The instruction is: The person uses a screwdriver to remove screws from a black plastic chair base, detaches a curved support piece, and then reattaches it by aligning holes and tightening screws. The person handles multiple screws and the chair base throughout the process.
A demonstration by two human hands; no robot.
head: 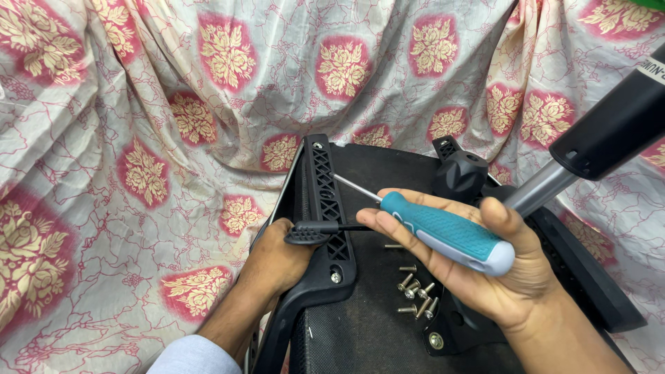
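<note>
Head view: an upturned black office chair seat (pixel 388 173) lies on red-and-cream floral cloth (pixel 138 138).
Left hand (pixel 277 260): clasps the black plastic armrest bracket (pixel 325 201) at the seat's left edge.
Right hand (pixel 485 266): loosely cradles a teal-handled screwdriver (pixel 443 232).
Progress: bracket screws seated; loose silver screws (pixel 415 291) remain on the seat.

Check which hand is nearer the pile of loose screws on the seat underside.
Right. The right hand, holding the teal screwdriver, lies palm-up directly beside the loose screws. The left hand grips the black armrest bracket further left, the bracket between them.
</note>
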